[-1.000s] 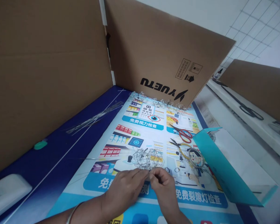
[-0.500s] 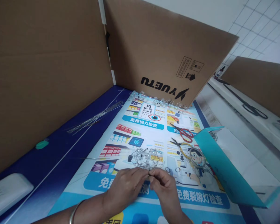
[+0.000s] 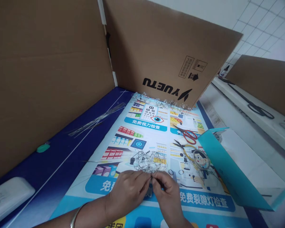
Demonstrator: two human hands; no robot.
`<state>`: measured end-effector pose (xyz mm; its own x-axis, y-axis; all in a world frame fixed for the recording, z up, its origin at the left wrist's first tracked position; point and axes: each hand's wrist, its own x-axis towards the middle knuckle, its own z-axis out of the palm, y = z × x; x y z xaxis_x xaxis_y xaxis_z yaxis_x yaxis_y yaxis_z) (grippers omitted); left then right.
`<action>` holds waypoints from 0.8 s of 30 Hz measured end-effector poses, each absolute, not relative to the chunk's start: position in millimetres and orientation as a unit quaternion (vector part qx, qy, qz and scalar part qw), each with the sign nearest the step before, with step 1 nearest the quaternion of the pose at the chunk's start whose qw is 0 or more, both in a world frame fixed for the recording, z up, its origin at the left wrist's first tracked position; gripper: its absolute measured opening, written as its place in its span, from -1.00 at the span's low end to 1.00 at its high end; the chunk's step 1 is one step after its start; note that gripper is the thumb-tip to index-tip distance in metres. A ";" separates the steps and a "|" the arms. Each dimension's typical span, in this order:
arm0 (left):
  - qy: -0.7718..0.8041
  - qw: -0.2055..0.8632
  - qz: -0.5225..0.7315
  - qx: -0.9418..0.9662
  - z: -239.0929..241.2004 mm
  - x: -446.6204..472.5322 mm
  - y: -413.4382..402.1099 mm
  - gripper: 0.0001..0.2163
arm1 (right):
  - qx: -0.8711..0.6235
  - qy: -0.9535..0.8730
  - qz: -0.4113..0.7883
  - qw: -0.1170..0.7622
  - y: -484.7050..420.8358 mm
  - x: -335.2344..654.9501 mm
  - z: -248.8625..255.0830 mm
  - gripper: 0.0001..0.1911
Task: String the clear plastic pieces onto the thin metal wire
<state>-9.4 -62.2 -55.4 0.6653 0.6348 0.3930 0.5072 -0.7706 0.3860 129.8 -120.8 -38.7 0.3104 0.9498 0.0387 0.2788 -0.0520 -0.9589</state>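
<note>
My left hand, with a bangle on its wrist, is closed in a pinch near the front of the printed sheet. Thumb and forefinger of my right hand meet it fingertip to fingertip. Between them is a bit of thin wire, mostly hidden by the fingers. A fine wire strand stretches out to the left of my left hand. Just beyond the fingertips lies a tangled heap of bent wire pieces. Small dark rings rest to the right of the heap.
Yellow-handled pliers, red-handled scissors and a wire coil lie at right, beside a teal open box. Straight wires lie at left, near a white case. Cardboard panels stand behind, with more wire pieces along their foot.
The pinched fingers shift very slightly against each other. Both hands stay in the same place, and the things around them have not moved.
</note>
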 end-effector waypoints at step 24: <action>0.314 0.315 0.359 0.820 -37.2 -8.5 -58.6 -0.86 | -0.648 -0.554 0.269 0.447 -118.7 136.9 -34.1 -0.80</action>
